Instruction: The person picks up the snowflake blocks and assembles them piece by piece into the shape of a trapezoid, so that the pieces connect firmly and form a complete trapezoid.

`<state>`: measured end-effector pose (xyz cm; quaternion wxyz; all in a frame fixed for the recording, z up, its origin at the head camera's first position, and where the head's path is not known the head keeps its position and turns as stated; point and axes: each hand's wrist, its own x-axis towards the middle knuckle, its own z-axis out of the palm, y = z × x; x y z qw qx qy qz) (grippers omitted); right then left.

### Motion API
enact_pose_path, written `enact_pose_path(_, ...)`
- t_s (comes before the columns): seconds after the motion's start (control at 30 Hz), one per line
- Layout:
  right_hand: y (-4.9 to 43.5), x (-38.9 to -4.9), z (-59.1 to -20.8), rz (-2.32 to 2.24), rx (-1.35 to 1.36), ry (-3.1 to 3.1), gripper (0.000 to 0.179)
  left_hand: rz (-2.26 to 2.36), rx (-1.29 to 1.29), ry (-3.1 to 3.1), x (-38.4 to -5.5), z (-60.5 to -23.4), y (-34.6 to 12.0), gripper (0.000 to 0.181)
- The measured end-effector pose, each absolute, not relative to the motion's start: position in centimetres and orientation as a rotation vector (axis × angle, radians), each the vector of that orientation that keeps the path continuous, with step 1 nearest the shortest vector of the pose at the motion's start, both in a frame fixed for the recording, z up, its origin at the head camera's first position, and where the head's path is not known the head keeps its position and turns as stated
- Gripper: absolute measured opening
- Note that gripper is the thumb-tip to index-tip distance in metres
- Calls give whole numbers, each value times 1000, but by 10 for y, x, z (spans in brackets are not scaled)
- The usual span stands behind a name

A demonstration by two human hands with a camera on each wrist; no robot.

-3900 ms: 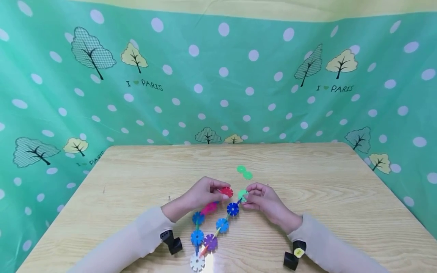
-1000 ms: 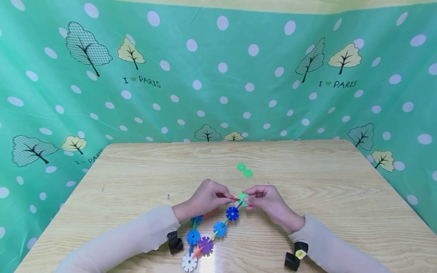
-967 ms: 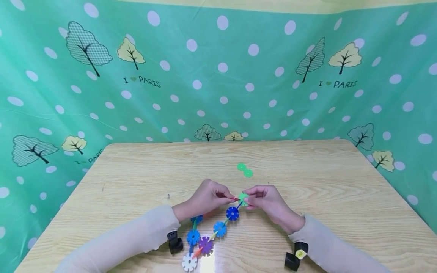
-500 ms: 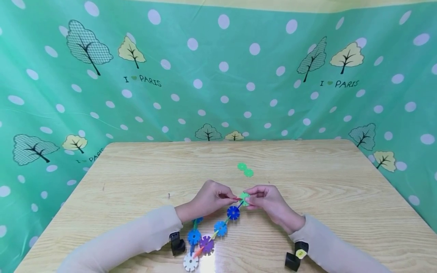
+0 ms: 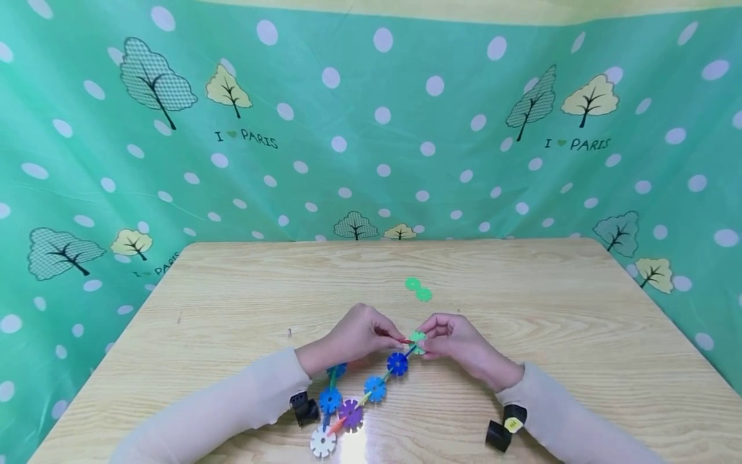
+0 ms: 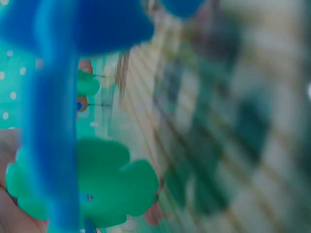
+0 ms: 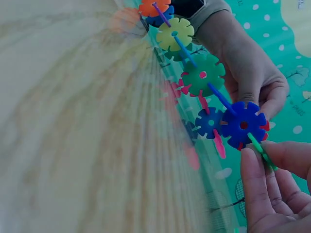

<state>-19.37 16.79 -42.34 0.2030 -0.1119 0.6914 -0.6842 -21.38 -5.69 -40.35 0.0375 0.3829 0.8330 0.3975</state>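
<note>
Slotted plastic discs form a bent chain between my hands. In the head view my left hand [image 5: 358,334] pinches a red disc [image 5: 407,341], seen edge-on right at the rim of a light green disc [image 5: 417,336]. Thumb and fingers of my right hand [image 5: 458,345] pinch that green disc. From it the chain runs through a dark blue disc [image 5: 397,364], a blue disc [image 5: 375,388] and a purple disc [image 5: 350,414] to a white disc [image 5: 323,442], then back up under my left hand, which hides part of it. A green disc [image 6: 116,182] looms close in the left wrist view.
Two light green discs [image 5: 418,289] lie together on the wooden table [image 5: 261,283] beyond my hands. Black wrist cameras [image 5: 304,408] hang below both sleeves. A green dotted curtain [image 5: 371,129] stands behind the table.
My left hand has moved right and turned the red disc from face-on to edge-on, bringing it against the green disc. In the last half second the green disc has turned slightly.
</note>
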Motion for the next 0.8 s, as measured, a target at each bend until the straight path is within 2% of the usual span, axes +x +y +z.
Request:
enact_pose_path(0.2, 171, -197, -423, -1829, -331, 2013, 23, 1182, 1149, 2563, -215, -402, -56, 5)
enact_pose_path(0.4, 170, -198, -424, -1695, -381, 2069, 32, 1175, 1202, 2502, -216, -401, -51, 5)
enact_pose_path(0.57, 168, -197, -426, -1660, -407, 2084, 32, 1166, 1206, 2491, -217, -402, -48, 7)
enact_pose_path(0.8, 170, -196, -429, -1685, -411, 2073, 30, 1193, 1141, 2399, -238, -395, -57, 12)
